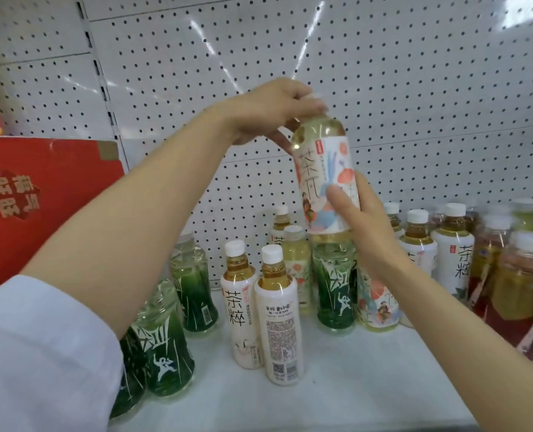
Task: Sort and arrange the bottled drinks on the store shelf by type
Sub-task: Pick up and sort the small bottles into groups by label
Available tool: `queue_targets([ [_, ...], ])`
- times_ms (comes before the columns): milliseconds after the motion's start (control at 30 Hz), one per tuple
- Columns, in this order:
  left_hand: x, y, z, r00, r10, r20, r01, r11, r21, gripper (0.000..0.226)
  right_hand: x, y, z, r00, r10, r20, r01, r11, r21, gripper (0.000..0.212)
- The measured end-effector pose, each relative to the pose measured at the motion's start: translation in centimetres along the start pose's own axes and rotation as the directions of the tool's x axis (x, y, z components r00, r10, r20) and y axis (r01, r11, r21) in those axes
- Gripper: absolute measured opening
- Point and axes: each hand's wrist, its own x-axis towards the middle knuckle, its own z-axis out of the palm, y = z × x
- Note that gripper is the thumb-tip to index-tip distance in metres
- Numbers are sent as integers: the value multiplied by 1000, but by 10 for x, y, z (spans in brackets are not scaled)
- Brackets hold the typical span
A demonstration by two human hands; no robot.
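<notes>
I hold a pale tea bottle with a flowered label (323,169) upright in the air above the shelf (337,381). My left hand (274,110) grips its cap from above, hiding the cap. My right hand (362,219) holds its lower body from the right side. Below stand green-labelled bottles (171,353) at the left and one (334,291) in the middle. Two white-labelled tea bottles (277,319) stand in front at the centre. More white-labelled tea bottles (452,254) stand at the right.
A red carton (40,201) stands at the left against the white pegboard back wall (415,88). Reddish and yellow bottles in shrink wrap (514,291) crowd the far right. Another flowered-label bottle (377,304) stands under my right wrist.
</notes>
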Motion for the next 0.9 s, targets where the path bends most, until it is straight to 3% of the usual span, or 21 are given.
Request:
queue_targets([
  [100, 13, -3, 38, 996, -18, 86, 20, 1000, -19, 48, -12, 2, -12, 998, 60, -36, -59, 997, 40, 61],
  [200, 20, -20, 56, 983, -117, 144, 146, 967, -208, 57, -30, 12, -30, 989, 120, -85, -113, 990, 80, 66],
  [233, 23, -33, 59, 972, -168, 167, 193, 970, -149, 56, -36, 17, -38, 986, 139, -93, -129, 986, 110, 65],
  [267, 26, -50, 63, 954, -223, 200, 224, 974, 18, 50, -44, 20, -46, 983, 153, -97, -139, 980, 141, 62],
  [333, 28, -86, 72, 871, -383, 307, 262, 892, 369, 41, -59, 25, -63, 982, 164, -94, -146, 974, 172, 60],
  [433, 29, -127, 91, 726, -540, 426, 310, 810, 498, 58, -78, 35, -86, 978, 182, -99, -165, 972, 165, 71],
  [567, 32, -148, 105, 811, -457, 365, 220, 817, 534, 41, -101, 45, -103, 975, 205, -81, -191, 969, 155, 73],
  [700, 35, -154, 99, 818, -448, 360, 153, 773, 615, 34, -123, 51, -110, 967, 235, -97, -220, 965, 140, 75],
  [900, 26, -128, 43, 902, -361, 236, 156, 784, 601, 26, -156, 55, -122, 942, 284, -182, -271, 958, 93, 68],
])
